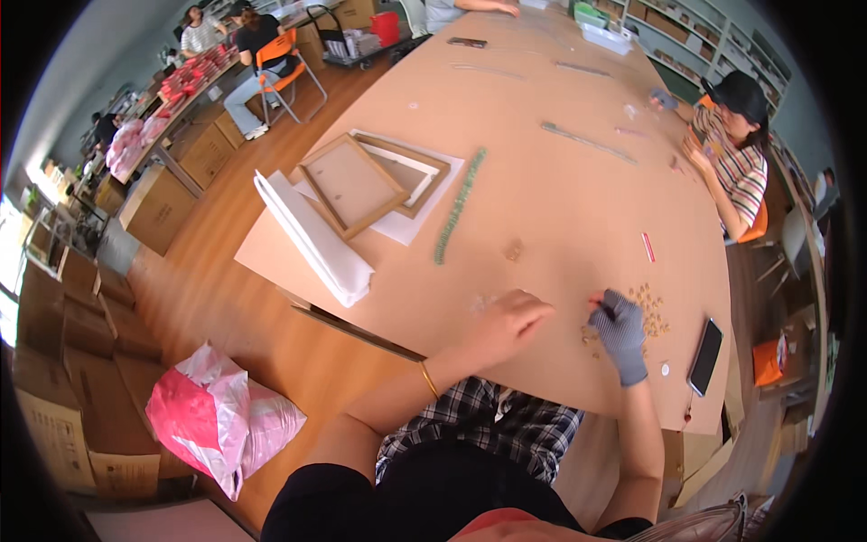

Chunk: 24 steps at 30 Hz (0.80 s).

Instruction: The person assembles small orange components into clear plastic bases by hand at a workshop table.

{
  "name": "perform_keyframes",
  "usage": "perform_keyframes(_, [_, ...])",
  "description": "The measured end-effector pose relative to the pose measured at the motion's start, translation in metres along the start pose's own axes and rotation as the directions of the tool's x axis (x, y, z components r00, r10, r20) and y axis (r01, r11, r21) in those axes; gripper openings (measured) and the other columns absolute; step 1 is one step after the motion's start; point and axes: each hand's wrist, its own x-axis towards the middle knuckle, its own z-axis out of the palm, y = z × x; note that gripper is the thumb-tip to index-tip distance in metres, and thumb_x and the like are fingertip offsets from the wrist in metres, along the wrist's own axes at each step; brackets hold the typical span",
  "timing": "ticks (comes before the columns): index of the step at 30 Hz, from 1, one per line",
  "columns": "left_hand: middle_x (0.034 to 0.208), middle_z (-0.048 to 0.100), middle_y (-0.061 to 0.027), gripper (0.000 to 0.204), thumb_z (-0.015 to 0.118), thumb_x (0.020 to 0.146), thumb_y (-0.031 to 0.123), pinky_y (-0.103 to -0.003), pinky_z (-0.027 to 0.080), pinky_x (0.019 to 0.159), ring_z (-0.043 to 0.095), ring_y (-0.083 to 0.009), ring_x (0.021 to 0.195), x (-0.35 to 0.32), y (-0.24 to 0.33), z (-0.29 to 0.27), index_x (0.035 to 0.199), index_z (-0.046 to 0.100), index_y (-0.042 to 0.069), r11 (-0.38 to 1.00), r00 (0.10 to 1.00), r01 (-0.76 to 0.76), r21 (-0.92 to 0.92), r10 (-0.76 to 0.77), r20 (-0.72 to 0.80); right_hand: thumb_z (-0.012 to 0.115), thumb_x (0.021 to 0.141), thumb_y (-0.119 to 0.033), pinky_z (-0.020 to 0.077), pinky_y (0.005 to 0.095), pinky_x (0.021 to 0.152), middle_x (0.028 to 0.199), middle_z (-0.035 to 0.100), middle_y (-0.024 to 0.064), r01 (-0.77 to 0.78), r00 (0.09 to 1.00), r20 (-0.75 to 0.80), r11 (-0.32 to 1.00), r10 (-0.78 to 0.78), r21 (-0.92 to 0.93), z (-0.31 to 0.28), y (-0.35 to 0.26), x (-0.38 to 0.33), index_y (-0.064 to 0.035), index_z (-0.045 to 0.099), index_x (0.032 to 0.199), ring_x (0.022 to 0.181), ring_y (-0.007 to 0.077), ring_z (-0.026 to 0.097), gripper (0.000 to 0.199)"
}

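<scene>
My left hand (pixel 518 325), bare with a gold bangle at its wrist, hovers over the near table edge, its fingers closed together. What they hold, if anything, is too small to make out. My right hand (pixel 620 327), in a grey fingerless-tipped glove, is also closed, fingertips pinched, beside a scatter of small golden-brown pieces (pixel 652 310). Whatever is in that pinch is hidden. A small clear bag (pixel 482 305) lies behind my left hand. Farther off sits a little brownish bundle (pixel 514 249). A red and white stick (pixel 647 247) lies beyond the golden pieces.
On the brown table (pixel 533 194) lie wooden picture frames (pixel 354 185), a white folded sheet (pixel 312 239), a green beaded strip (pixel 461 206) and a phone (pixel 705 357). A person (pixel 736 154) works at the right. A pink-white sack (pixel 221 411) stands on the floor.
</scene>
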Motion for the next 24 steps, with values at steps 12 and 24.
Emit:
perform_keyframes(12, [0.095, 0.066, -0.0049, 0.018, 0.076, 0.083, 0.007, -0.035, 0.054, 0.074, 0.066, -0.0243, 0.088, -0.005, 0.026, 0.007, 0.1, 0.073, 0.01, 0.966, 0.996, -0.049, -0.255, 0.027, -0.091, 0.067, 0.093, -0.006, 0.0505, 0.0209, 0.065, 0.086, 0.066, 0.0032, -0.528, 0.849, 0.436, 0.444, 0.299, 0.724, 0.024, -0.044, -0.04, -0.0001, 0.066, 0.101, 0.074, 0.0085, 0.062, 0.011])
perform_keyframes(24, [0.092, 0.066, -0.0069, 0.015, 0.075, 0.083, 0.001, -0.033, 0.052, 0.065, 0.064, -0.0223, 0.076, -0.023, 0.026, 0.006, 0.098, 0.071, 0.003, 0.986, 0.923, -0.145, -0.076, 0.107, -0.37, 0.063, 0.097, -0.011, 0.0478, 0.0207, 0.062, 0.087, 0.066, 0.0041, -0.432, 0.888, 0.344, 0.302, 0.304, 0.85, 0.056, -0.064, -0.053, -0.0006, 0.065, 0.1, 0.072, 0.0086, 0.06, 0.011])
